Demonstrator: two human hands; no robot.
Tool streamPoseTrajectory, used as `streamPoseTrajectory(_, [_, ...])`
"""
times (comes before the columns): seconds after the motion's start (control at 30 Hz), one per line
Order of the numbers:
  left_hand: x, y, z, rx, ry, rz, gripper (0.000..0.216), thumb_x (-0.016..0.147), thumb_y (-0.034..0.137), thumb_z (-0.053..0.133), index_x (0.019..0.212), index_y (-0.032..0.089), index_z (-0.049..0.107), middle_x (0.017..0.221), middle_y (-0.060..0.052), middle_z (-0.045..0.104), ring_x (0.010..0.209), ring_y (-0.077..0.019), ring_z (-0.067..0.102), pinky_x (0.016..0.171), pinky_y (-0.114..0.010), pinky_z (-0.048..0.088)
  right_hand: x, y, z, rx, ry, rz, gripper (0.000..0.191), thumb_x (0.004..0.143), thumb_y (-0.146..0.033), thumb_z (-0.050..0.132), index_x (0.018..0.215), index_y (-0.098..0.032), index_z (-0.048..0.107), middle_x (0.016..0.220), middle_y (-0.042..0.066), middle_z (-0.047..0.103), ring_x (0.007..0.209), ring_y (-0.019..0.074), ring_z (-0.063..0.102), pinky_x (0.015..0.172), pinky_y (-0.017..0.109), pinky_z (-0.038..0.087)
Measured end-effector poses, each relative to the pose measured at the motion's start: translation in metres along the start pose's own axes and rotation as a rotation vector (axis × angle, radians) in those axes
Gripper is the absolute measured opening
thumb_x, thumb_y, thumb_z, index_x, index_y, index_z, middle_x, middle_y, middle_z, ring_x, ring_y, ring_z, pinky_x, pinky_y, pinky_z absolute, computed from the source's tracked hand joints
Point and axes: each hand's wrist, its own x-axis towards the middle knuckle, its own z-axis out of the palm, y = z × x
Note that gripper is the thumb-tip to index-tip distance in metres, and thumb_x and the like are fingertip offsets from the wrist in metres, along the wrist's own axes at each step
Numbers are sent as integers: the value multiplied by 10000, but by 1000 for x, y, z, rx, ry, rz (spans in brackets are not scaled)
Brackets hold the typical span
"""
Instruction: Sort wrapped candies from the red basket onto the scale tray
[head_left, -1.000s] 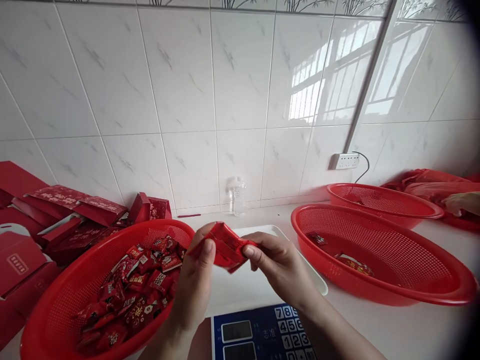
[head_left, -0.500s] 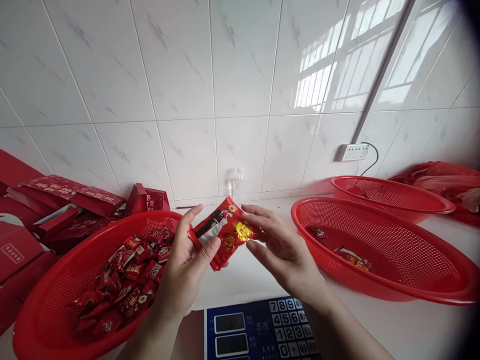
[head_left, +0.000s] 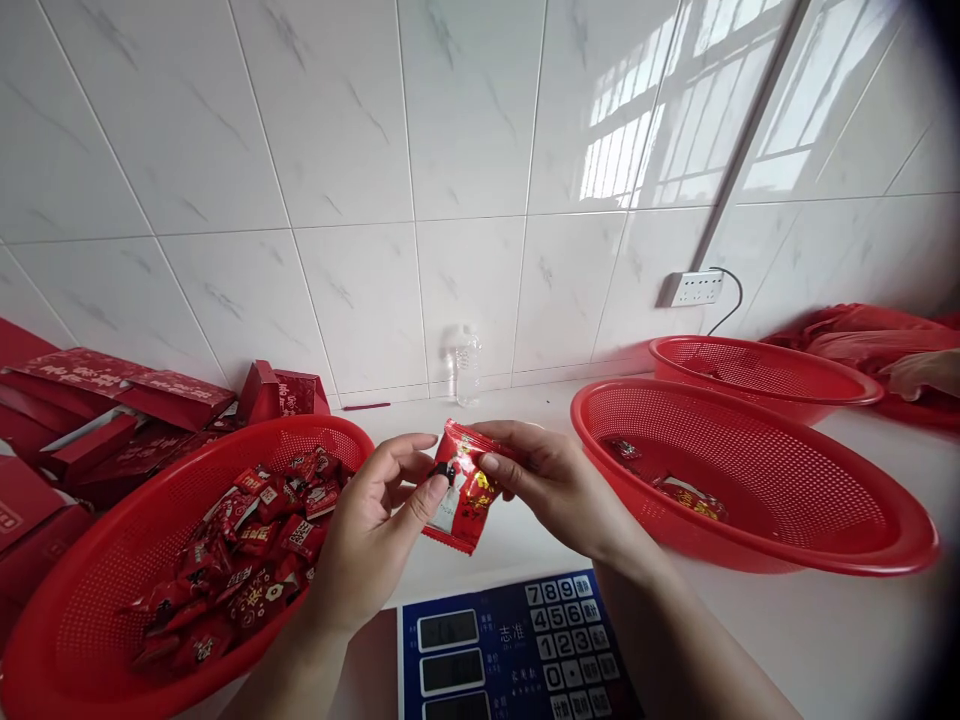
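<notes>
Between my two hands is a red snack packet (head_left: 466,495) with gold lettering and a dark and white picture. My left hand (head_left: 382,525) pinches its left edge between thumb and fingers. On the upper right side, my right hand (head_left: 566,490) grips the packet, thumb on the front and fingers behind. Below the hands lies a blue scale panel (head_left: 510,650) with number keys and dark displays. To the left stands a red perforated basket (head_left: 90,560) with many small red packets (head_left: 255,550) in it. At the right, another red basket (head_left: 795,470) holds a few packets (head_left: 694,497).
Red boxes (head_left: 112,400) are piled at the far left. A clear plastic bottle (head_left: 467,370) stands by the tiled wall. A third red basket (head_left: 765,365) sits behind the right one. Another person's hand (head_left: 926,372) rests near red bags (head_left: 847,325). A power strip (head_left: 696,289) hangs on the wall.
The packet has been turned more upright, and my right hand has shifted its grip, thumb now over the front. The view has moved slightly. The other person's hand reaches further into view at right.
</notes>
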Motion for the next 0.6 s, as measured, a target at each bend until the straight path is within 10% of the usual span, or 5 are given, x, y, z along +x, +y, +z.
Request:
streamPoseTrajectory(0.17, [8, -7, 1, 141, -18, 24, 346, 902, 363, 645, 1225, 275, 556, 1120, -49, 654, 998, -185, 639, 872, -335, 528, 2, 10, -6, -307, 118, 97, 367, 935, -366, 571, 1266, -225, 642, 905, 56, 760, 747, 184, 681, 676, 343, 564])
streamPoseTrajectory(0.3, [9, -9, -2, 240, 82, 133, 402, 901, 340, 635, 1280, 299, 507, 1336, -64, 554, 1253, -217, 523, 1034, -411, 452, 8, 19, -16, -812, 203, 87, 450, 946, -250, 538, 1395, -217, 547, 1314, 127, 656, 1161, 297, 625, 955, 478, 512])
streamPoseTrajectory(0.4, [7, -7, -7, 229, 87, 160, 406, 911, 360, 628, 1292, 306, 501, 1321, -63, 555, 1276, -211, 503, 1044, -412, 449, 9, 17, -17, -992, 11, 150, 450, 989, -243, 470, 1435, -195, 503, 1426, 129, 580, 1291, 291, 547, 1037, 460, 461])
streamPoseTrajectory(0.6, [11, 10, -24, 177, 151, 201, 412, 879, 373, 687, 1250, 273, 539, 1212, -60, 609, 1189, -204, 563, 981, -366, 499, 6, 19, -9, -994, -363, 225, 337, 936, -198, 515, 1209, -253, 704, 960, 55, 791, 876, 255, 740, 727, 337, 547])
